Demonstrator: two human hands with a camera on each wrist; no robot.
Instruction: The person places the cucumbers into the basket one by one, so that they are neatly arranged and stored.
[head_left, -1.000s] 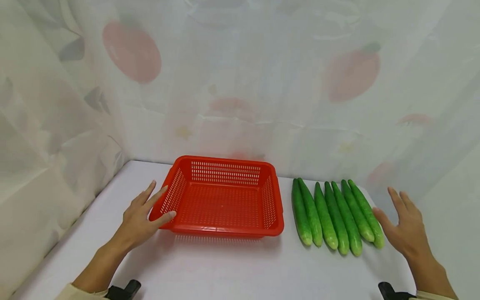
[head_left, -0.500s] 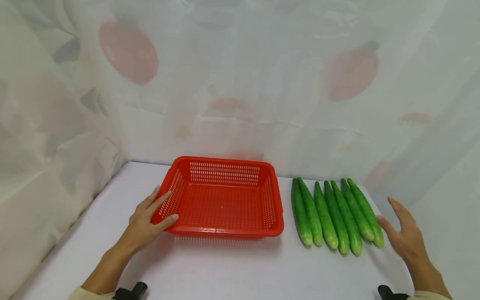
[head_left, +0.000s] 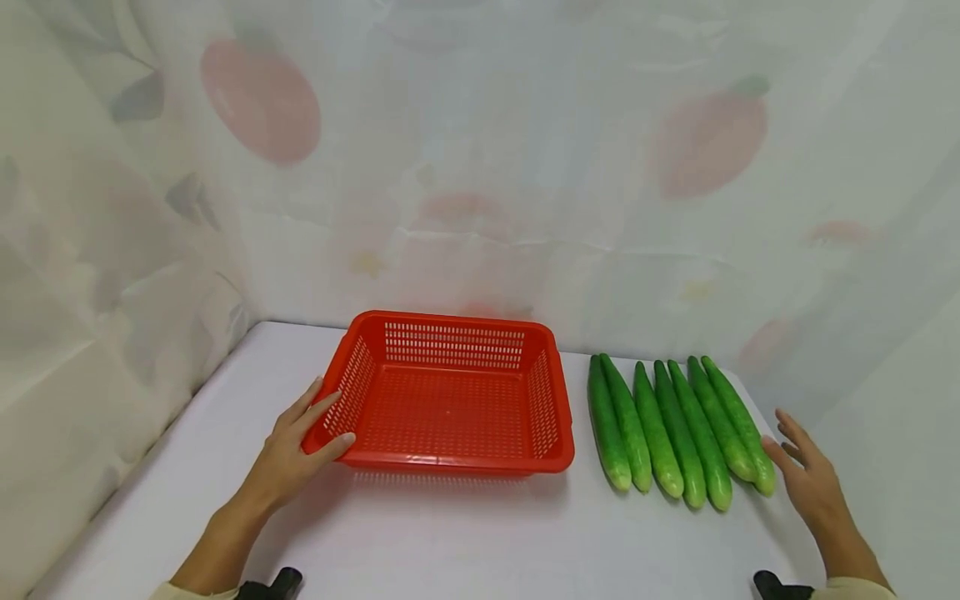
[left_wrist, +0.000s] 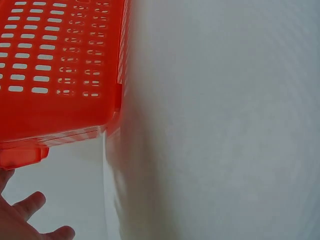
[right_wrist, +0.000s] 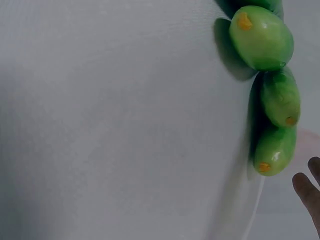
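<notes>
A red plastic basket point(head_left: 450, 460) with slotted walls stands on the white table, holding nothing. My left hand point(head_left: 288, 458) is at its front left corner, fingers spread along the outer side and thumb over the front rim. In the left wrist view, loosely spread fingers point(left_wrist: 31, 205) show just below the basket's rim tab point(left_wrist: 22, 157). Right of the basket, several green cucumbers point(head_left: 658, 442) lie side by side. My right hand point(head_left: 813, 479) is just past the rightmost cucumber point(head_left: 738, 417), fingers relaxed and holding nothing. The right wrist view shows the cucumbers' pale ends point(right_wrist: 262, 40) and two fingertips point(right_wrist: 305, 187).
The white table point(head_left: 480, 542) runs back to a pale curtain point(head_left: 480, 167) with faded fruit prints. Another curtain side point(head_left: 90, 333) borders the table's left edge. The table's right edge passes close beneath the right hand.
My left hand has moved right and in to the basket's corner. My right hand has come lower and slightly left, nearer the cucumbers, its fingers less spread. Basket and cucumbers keep their places.
</notes>
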